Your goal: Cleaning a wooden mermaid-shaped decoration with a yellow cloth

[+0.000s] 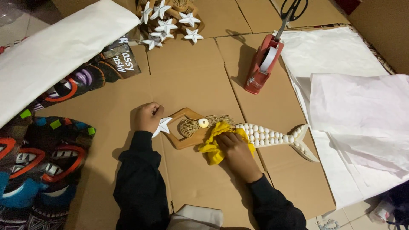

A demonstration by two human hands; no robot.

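A wooden mermaid figure (272, 135) lies flat on the cardboard-covered floor, its tail studded with white shells and pointing right. Its arms form a wooden loop that ends in a white star (163, 126). My left hand (147, 117) is closed on that star end and holds it down. My right hand (233, 147) presses a yellow cloth (213, 151) onto the figure's middle, between the straw hair (191, 125) and the shell tail. Black sleeves cover both my arms.
A red tape dispenser (260, 66) stands behind the figure, with black scissors (290, 12) beyond it. White wrapping paper (353, 98) is stacked at right. Painted carved masks (38, 157) lie at left under a white sheet (55, 47). More white-star figures (166, 21) rest at the back.
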